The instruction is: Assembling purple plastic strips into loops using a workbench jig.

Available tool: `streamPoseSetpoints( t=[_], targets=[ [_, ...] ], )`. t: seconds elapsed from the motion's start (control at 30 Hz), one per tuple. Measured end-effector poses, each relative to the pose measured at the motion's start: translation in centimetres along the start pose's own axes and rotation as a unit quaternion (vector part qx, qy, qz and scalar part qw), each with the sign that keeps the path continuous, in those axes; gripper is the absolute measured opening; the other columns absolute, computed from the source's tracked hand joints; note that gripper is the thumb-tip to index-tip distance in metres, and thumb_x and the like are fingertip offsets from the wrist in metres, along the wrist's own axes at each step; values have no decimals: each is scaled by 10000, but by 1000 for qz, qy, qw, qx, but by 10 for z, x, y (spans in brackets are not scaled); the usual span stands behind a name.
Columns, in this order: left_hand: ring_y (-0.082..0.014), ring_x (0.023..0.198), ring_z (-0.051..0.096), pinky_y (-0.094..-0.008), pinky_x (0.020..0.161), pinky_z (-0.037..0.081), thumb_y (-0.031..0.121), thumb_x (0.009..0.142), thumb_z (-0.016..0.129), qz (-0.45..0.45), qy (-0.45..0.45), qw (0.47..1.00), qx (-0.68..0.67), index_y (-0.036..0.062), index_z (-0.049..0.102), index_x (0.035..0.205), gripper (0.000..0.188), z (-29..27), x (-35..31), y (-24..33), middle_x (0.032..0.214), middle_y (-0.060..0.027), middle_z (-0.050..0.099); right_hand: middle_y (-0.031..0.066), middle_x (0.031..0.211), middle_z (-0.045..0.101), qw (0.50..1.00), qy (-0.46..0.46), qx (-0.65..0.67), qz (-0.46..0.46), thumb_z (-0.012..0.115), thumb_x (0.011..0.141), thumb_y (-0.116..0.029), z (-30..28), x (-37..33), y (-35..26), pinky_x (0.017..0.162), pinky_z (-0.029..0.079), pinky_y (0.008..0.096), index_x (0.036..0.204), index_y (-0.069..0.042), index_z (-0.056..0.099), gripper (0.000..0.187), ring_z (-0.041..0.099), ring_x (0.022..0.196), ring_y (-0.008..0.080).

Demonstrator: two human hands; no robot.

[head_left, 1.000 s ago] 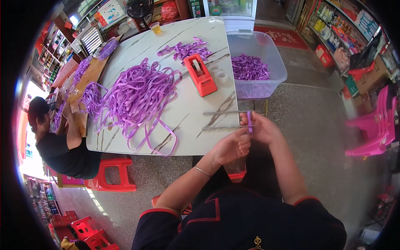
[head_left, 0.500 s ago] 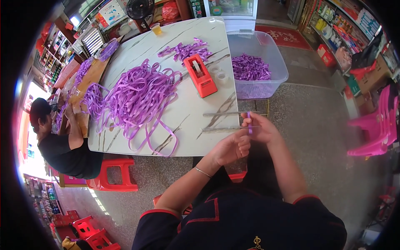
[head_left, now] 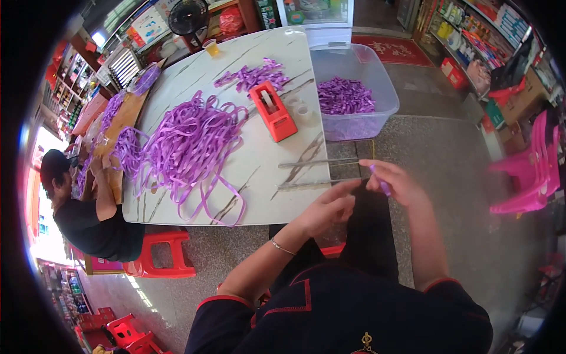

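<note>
Two thin metal rods [head_left: 318, 162] reach from the marble-patterned table [head_left: 259, 200] past its right edge. My right hand [head_left: 401, 184] is closed on a short piece of purple ribbon [head_left: 381, 180], just beyond the rod ends. To its left, my left hand [head_left: 328, 206] has its index finger stretched toward the nearer rod's tip, the other fingers loosely bent; nothing shows in it. A big tangle of purple ribbon [head_left: 188, 138] lies on the table. Behind the rods stands a red tape dispenser [head_left: 277, 121], near a small pile of purple ribbon pieces [head_left: 253, 75].
A clear plastic bin [head_left: 386, 112] holding many purple ribbon pieces [head_left: 348, 97] stands against the table's right side. Clear tape rolls [head_left: 302, 109] lie beside the dispenser. A cup of yellow drink [head_left: 211, 47] stands at the far edge. Another person [head_left: 88, 206] sits at left; pink chairs [head_left: 530, 171] stand right.
My right hand has moved right, and the ribbon piece has come away from the rods with it. My left index finger has straightened. The whole view has shifted slightly.
</note>
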State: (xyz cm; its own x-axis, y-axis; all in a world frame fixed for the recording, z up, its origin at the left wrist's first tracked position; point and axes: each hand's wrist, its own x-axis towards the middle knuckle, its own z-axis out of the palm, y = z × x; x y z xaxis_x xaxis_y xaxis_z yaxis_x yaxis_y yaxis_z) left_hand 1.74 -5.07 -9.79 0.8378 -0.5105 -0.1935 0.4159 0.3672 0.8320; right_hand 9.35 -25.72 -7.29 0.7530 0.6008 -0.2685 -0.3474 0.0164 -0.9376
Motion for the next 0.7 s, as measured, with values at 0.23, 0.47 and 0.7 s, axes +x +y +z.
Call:
streamPoseSetpoints(
  t=[0.23, 0.47, 0.7],
  targets=[
    [-54, 674, 533, -194, 608, 429, 120, 886, 540, 101, -69, 988, 98, 31, 505, 1156, 286, 14, 14, 46, 753, 1, 576, 28, 859, 598, 996, -76, -29, -46, 485, 906, -306, 41, -18, -25, 596, 401, 194, 1263, -8, 420, 470, 557, 718, 72],
    [-64, 679, 560, -199, 621, 460, 96, 858, 585, 147, 61, 977, 141, 2, 580, 948, 131, -3, 6, 45, 762, -10, 598, 53, 802, 632, 918, 83, -356, -154, 565, 859, -189, 58, -26, -26, 648, 461, 227, 1035, -10, 590, 253, 599, 744, 93],
    [-69, 670, 558, -207, 608, 460, 68, 851, 586, 244, 114, 945, 184, 0, 581, 922, 98, -16, 2, 69, 765, -21, 604, 76, 910, 645, 887, 214, -283, -296, 565, 847, -112, 41, -27, -44, 698, 466, 236, 1093, -24, 563, 262, 593, 801, 101]
  ],
)
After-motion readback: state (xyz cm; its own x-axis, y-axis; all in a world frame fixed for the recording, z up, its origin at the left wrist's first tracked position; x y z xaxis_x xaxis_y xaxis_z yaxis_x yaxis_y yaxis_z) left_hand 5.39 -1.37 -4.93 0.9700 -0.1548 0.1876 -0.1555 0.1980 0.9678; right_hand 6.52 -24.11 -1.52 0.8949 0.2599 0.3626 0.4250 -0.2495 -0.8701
